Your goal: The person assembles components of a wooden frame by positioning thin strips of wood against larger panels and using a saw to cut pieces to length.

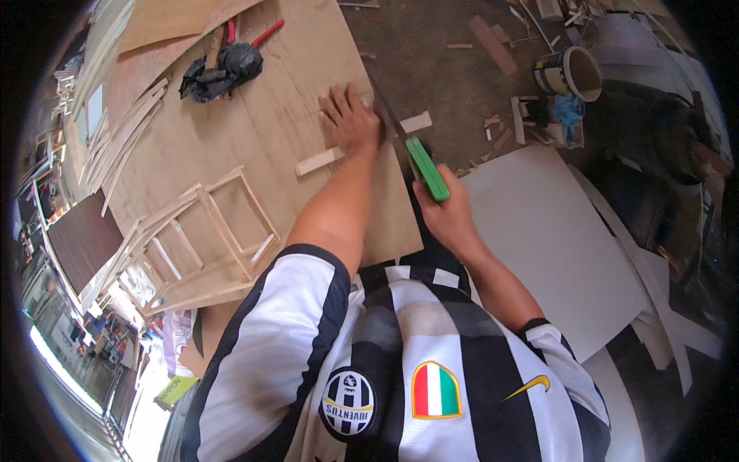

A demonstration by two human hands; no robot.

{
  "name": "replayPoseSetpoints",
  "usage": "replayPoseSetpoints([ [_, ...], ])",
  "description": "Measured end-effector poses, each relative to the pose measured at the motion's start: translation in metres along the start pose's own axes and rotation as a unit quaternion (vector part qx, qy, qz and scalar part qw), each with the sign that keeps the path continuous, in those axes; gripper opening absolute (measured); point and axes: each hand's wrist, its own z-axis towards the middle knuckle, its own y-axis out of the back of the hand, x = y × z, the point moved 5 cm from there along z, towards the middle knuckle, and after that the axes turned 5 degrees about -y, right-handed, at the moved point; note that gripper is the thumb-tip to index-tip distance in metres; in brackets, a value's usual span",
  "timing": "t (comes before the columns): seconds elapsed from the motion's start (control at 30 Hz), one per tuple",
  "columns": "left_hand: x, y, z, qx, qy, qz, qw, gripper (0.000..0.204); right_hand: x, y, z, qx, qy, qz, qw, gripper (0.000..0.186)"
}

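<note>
Visible printed and sewn marks.
Striped shirt (pixel 493 385): lettered oval crest (pixel 348 403), red-white-green shield patch (pixel 436 390), yellow curved emblem (pixel 527 387). Lower left: lettered yellow-green label (pixel 175 390).

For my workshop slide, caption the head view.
Left hand across a wood strip, right hand gripping a green-handled saw.

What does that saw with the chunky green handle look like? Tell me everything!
The green-handled saw has a chunky, plastic-looking handle and a thin, dark, metal-looking blade. The grip of the person's right hand is closed around the handle's lower end. The blade points away from the person, slanting left, across a pale, narrow wooden strip just beyond the edge of a light-brown, plywood-looking sheet. Its teeth can't be made out.
</note>
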Motion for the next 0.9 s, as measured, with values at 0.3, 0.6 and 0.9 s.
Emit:
replayPoseSetpoints([
  [0.3,-0.002,0.002,0.001,0.003,0.011,-0.006,1.0,0.06,-0.007,-0.011,0.002,-0.002,-0.018,0.014,1.0,0.015],
  [0.6,-0.005,0.005,0.002,-0.015,0.001,-0.003,1.0,0.062,-0.011,-0.015,0.015,0.011,-0.022,0.003,1.0,0.015],
  [0.9,-0.006,0.003,0.002,-0.028,0.013,-0.021,0.999,0.061,-0.005,-0.005,0.01,0.005,-0.026,0.003,1.0,0.013],
])
